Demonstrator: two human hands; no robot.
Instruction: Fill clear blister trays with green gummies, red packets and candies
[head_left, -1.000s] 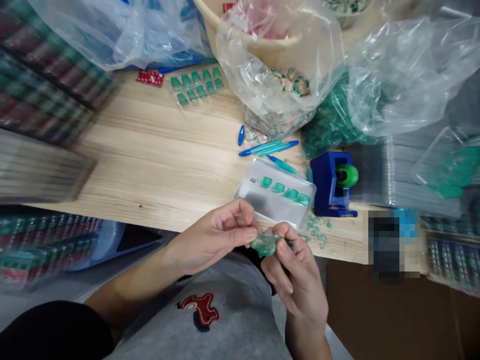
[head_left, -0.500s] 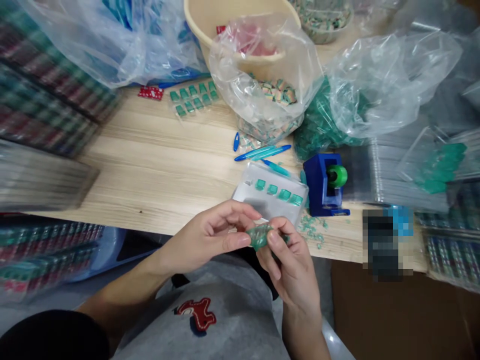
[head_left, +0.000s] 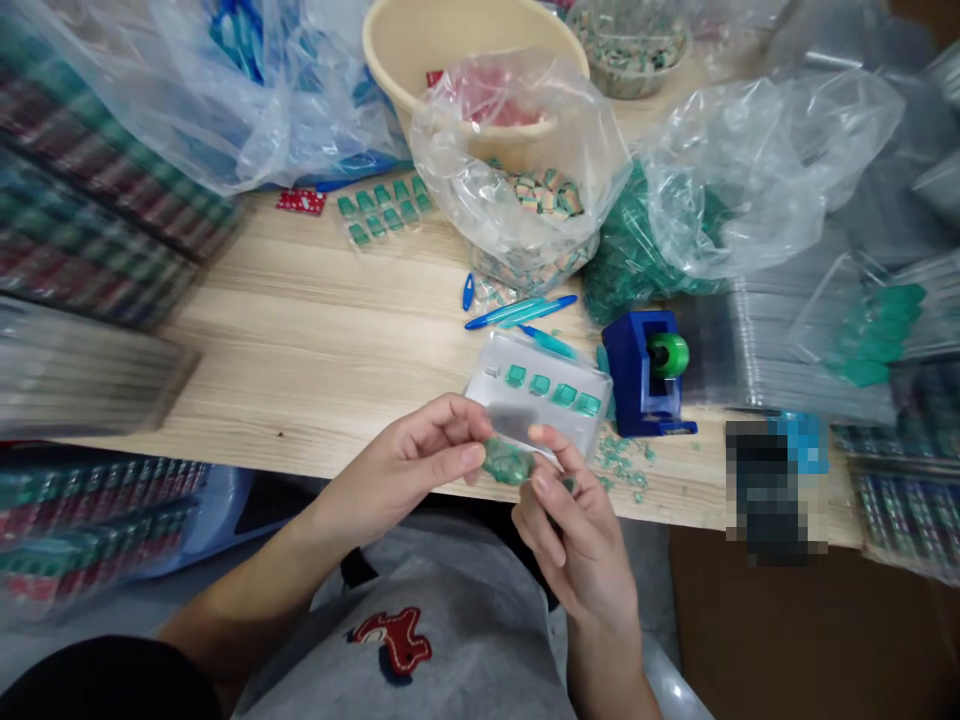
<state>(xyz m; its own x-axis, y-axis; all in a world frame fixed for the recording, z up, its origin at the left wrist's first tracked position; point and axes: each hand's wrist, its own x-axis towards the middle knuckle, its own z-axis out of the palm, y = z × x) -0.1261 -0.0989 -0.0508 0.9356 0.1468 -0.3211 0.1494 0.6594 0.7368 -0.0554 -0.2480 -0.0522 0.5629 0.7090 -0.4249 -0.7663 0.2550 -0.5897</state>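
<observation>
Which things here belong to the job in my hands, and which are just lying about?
Likely part of it:
green piece, held between your left hand and right hand
pale tray with four green squares

Seemingly just lying about:
blue tape dispenser
blue-ended sticks
red dotted packet
cream basin

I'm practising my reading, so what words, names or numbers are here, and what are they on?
No words, brands, numbers or signs can be read.
Red piece: white marks too small to tell.
Dark shape: pixelated.
Stacked packs: too blurred.
</observation>
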